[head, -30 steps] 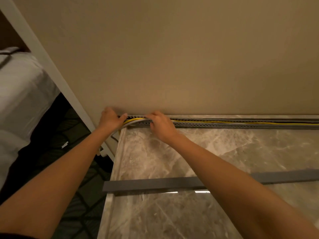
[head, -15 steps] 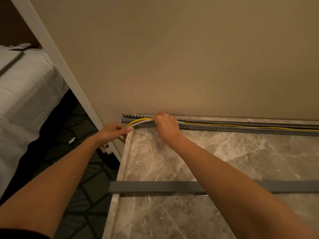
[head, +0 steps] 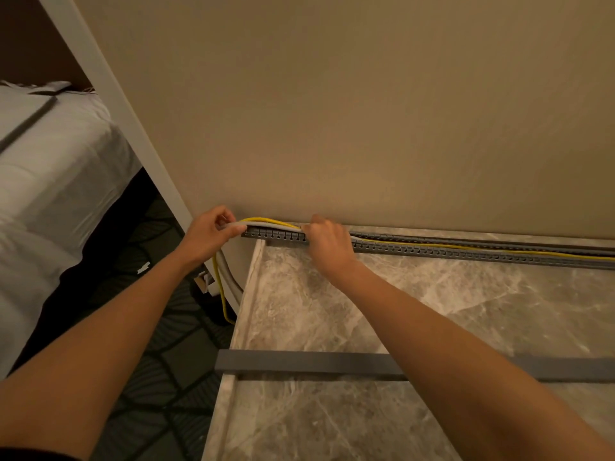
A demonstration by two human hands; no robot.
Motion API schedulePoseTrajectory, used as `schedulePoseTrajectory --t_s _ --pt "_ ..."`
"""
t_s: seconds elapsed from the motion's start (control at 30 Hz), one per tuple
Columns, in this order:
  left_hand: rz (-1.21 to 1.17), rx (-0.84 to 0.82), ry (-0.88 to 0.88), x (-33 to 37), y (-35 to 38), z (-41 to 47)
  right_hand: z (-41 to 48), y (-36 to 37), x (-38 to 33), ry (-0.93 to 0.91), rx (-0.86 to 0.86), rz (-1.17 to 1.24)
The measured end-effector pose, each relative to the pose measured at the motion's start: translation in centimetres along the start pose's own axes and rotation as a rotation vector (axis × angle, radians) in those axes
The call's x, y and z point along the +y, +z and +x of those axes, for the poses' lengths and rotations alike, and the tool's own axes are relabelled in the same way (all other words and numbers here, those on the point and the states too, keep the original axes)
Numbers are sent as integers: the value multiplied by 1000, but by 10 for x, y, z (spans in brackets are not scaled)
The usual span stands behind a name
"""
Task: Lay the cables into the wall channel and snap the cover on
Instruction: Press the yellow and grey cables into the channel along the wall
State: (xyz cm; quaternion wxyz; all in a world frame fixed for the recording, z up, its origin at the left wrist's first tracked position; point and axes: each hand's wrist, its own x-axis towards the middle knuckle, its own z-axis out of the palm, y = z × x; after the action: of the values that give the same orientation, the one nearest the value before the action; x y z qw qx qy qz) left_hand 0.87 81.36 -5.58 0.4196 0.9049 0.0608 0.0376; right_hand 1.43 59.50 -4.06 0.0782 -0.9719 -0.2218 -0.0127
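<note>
Off to the right the cables (head: 266, 224) lie in the channel (head: 466, 255). At its left end they arch above it, pinched by the left hand (head: 208, 234). The right hand (head: 327, 242) curls over the channel there, its grip hidden. The cover (head: 299, 364) lies on the counter (head: 432, 311), not yet fitted.

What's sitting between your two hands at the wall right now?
Head view: between the left hand and right hand runs the slotted end of the grey channel, with the grey cable and yellow cable bowed up over its rim.
</note>
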Motion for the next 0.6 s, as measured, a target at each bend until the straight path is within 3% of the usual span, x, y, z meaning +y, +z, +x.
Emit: schedulePoseTrajectory --t_s 0.23,0.43,0.6 --pt "-92 -54 -116 3 4 6 -1 3 2 2 -13 -1" --pt "-66 -205 -281 14 -6 18 -1 3 1 6 -11 14" --pt "-46 -123 -431 25 1 24 -1 6 2 3 -6 35"
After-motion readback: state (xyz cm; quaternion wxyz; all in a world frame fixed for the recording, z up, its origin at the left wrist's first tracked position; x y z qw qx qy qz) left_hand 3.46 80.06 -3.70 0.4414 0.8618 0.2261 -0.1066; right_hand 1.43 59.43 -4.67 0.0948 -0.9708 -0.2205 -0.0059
